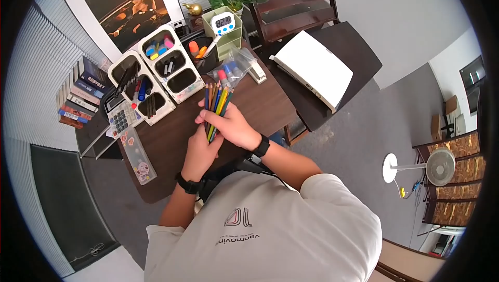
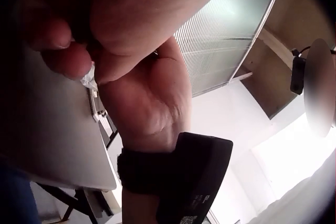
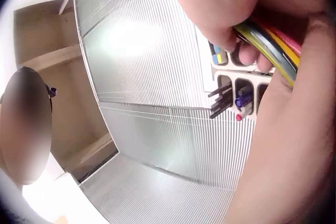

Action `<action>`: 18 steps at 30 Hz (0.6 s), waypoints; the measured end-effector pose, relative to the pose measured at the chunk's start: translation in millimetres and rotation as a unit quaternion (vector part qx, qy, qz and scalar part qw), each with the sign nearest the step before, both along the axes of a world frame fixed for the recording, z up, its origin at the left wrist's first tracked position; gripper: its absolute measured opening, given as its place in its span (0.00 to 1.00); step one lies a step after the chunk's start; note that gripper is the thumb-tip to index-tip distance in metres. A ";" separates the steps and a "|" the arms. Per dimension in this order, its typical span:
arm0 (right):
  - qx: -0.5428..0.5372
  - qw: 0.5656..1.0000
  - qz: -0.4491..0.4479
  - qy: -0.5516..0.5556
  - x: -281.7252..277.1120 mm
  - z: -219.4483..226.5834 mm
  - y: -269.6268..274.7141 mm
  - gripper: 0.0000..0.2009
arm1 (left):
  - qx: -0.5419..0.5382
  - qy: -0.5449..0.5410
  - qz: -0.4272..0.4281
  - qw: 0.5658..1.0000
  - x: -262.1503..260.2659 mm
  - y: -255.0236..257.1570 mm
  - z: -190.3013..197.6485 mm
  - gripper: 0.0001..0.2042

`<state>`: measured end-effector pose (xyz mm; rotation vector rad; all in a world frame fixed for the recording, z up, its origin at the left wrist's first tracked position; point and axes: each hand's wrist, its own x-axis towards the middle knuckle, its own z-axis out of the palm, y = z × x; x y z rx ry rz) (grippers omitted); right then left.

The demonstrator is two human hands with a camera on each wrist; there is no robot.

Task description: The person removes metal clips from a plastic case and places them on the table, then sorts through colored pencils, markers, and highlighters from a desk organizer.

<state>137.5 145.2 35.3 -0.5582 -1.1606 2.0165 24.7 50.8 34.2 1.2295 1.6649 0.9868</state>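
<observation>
A bundle of colored pencils [image 1: 216, 106] stands between my two hands over the table, tips fanned slightly at the top. My right hand [image 1: 237, 129] grips the bundle from the right, with its thumb across the front. Lower down, my left hand [image 1: 200, 152] holds the bottom part of the same bundle, and the hands meet there. In the right wrist view, yellow, black and red pencils [image 3: 273, 50] pass between the hands' fingers. The left wrist view shows mostly the left hand [image 2: 142, 19] and the other palm, with the pencils hidden.
White organizers [image 1: 195, 85] with pens and erasers stand to the left on the dark table [image 1: 260, 106]. Near them lie a calculator [image 1: 122, 118] and a clear pencil case [image 1: 138, 157]. A plastic bag [image 1: 235, 66], a mesh cup [image 1: 208, 63] and a green holder [image 1: 228, 45] are behind. A white box [image 1: 314, 69] sits right.
</observation>
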 end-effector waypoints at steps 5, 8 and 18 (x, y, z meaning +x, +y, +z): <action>0.122 0.990 -0.067 0.021 -7.5 8.5 10.3 0.09 | 0.147 0.100 0.001 0.984 -11.5 0.6 -20.9 0.27; 0.296 0.948 -0.091 -0.071 -6.0 0.6 22.9 0.13 | 0.119 0.002 0.032 0.992 -21.7 -5.5 -34.3 0.34; 0.381 0.918 -0.032 -0.103 1.1 -25.8 8.2 0.15 | 0.310 0.071 0.009 0.948 -9.6 7.0 0.3 0.28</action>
